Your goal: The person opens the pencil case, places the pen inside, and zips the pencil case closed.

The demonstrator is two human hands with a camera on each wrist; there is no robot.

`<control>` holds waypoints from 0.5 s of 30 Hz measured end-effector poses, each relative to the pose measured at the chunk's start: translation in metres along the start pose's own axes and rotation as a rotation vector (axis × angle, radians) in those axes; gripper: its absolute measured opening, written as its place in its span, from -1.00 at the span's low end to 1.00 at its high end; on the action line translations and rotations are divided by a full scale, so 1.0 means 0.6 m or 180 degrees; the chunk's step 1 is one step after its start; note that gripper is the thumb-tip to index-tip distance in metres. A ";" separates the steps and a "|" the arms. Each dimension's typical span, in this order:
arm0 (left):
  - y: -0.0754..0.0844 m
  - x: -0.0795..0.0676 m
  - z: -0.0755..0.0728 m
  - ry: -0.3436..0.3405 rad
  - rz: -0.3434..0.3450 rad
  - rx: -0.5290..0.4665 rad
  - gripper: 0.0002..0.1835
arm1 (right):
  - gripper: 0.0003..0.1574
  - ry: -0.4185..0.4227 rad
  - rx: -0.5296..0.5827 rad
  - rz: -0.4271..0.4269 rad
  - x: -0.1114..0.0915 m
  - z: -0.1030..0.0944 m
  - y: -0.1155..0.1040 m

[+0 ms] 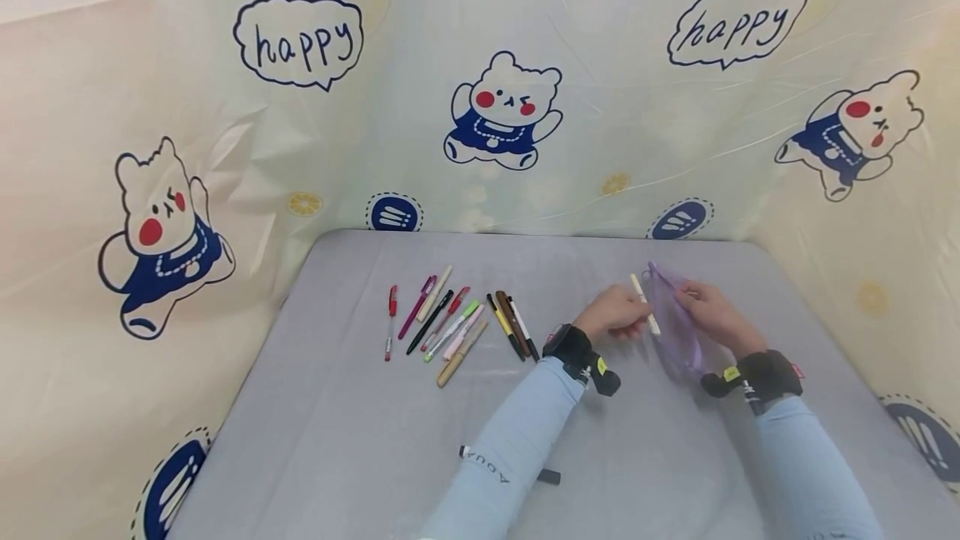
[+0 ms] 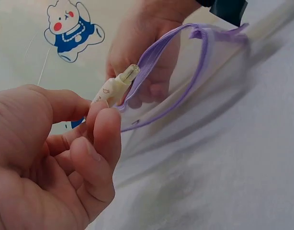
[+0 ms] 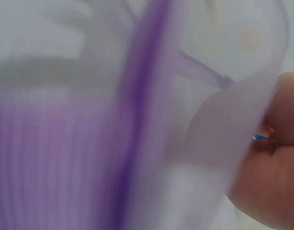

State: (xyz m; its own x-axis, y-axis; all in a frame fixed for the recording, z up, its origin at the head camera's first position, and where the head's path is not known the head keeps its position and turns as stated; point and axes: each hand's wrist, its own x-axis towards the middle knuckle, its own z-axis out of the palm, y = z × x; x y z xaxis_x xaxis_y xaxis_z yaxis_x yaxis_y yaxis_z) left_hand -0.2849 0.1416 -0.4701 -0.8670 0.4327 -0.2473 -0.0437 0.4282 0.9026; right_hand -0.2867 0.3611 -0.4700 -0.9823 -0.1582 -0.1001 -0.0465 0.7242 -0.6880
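Pens lie in loose groups on the table. The left sleeve hides the middle of a dark-ended thing I can't identify. The left hand pinches a cream pen, fingers covering its lower part; its clear tip points at the pouch, sheer with purple edging, blurred in the right wrist view. The right hand, cut off there, grips the pouch's edge, fingers curled.
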 end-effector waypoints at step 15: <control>0.004 -0.021 0.005 -0.0239 0.0061 -0.0209 -0.60 | -0.56 0.0035 0.0344 -0.0032 0.001 0.015 -0.001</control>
State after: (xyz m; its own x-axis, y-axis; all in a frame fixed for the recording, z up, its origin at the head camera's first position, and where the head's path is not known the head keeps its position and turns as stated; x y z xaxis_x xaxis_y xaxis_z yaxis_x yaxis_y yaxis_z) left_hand -0.2729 0.1394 -0.4659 -0.8284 0.4996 -0.2533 -0.0621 0.3675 0.9279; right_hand -0.2857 0.3545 -0.4761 -0.9839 -0.1573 -0.0852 -0.0372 0.6458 -0.7626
